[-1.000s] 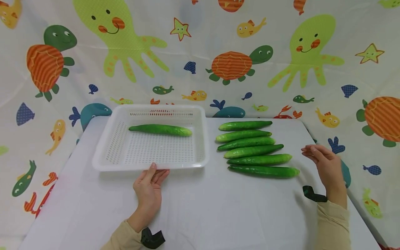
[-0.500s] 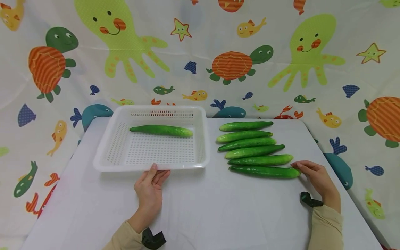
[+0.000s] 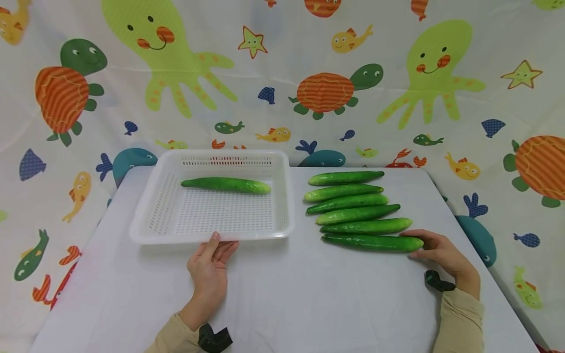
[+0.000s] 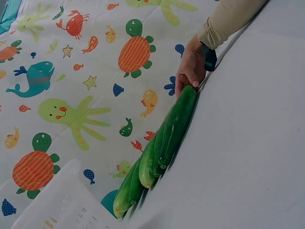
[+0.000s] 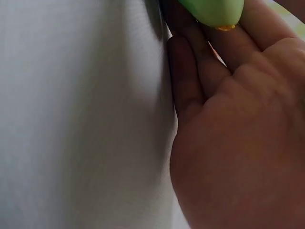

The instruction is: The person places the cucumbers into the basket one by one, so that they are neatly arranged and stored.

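Note:
My left hand (image 3: 209, 274) holds the near rim of a white plastic basket (image 3: 150, 236), thumb on top and fingers underneath. One green cucumber (image 3: 226, 185) lies crosswise inside the basket. To the right, several cucumbers lie in a column on the table. My right hand (image 3: 446, 255) is at the right end of the nearest cucumber (image 3: 371, 242), thumb on the near side and fingers on the far side. In the right wrist view, the pale tip of that cucumber (image 5: 217, 10) sits against the fingers. The left wrist view shows the right hand (image 4: 191, 69) around the same end.
A white cloth covers the table (image 3: 291, 304). Behind the cucumber row, another cucumber (image 3: 346, 177) lies farthest back. A curtain (image 3: 273, 63) printed with sea animals hangs behind and beside the table. The basket's right wall stands close to the cucumbers' left ends.
My right hand has come down and to the left from beside the cucumbers to the nearest one's right end, its thumb and fingers now around it. The left hand stays on the basket.

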Action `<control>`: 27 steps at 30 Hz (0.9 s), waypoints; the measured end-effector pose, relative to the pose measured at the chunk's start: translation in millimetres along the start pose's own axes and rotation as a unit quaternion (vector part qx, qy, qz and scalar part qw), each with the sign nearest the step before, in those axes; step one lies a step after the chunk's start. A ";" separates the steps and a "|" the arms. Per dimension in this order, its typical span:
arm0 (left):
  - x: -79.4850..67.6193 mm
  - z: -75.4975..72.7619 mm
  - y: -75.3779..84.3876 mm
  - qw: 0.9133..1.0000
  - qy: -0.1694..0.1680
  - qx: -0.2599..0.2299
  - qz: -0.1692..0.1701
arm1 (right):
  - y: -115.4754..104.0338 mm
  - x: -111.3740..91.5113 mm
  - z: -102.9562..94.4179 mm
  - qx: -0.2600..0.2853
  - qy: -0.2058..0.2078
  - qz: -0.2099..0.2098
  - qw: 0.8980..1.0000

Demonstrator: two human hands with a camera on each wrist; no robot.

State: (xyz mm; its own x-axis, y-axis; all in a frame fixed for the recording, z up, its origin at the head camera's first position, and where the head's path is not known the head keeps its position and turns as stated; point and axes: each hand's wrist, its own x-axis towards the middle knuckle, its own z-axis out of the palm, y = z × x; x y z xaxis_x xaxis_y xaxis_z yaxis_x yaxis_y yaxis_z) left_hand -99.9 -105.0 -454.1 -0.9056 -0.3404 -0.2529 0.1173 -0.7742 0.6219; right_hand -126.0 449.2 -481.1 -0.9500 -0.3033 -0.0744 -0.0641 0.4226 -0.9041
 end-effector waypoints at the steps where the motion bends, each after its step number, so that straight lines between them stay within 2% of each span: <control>1: 0.0 -0.2 0.3 1.000 0.000 -0.002 0.000 | -0.3 0.9 0.8 -0.006 0.001 0.004 1.000; 12: 1.2 -0.7 -0.3 1.000 0.000 0.001 0.003 | -9.6 1.9 2.3 -0.080 0.027 0.057 0.995; 27: 1.5 -1.2 -0.1 1.000 -0.006 0.006 0.003 | -3.9 -0.3 1.3 -0.070 0.030 0.046 0.996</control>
State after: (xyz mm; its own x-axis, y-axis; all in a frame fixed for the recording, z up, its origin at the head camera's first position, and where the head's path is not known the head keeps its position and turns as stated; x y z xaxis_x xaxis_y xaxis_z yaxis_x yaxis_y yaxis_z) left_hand -100.8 -106.1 -455.4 -0.9101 -0.3381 -0.2395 0.1181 -0.7658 0.6322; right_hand -125.1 446.5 -478.1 -0.9701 -0.2083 -0.1245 -0.0144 0.5618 -0.8271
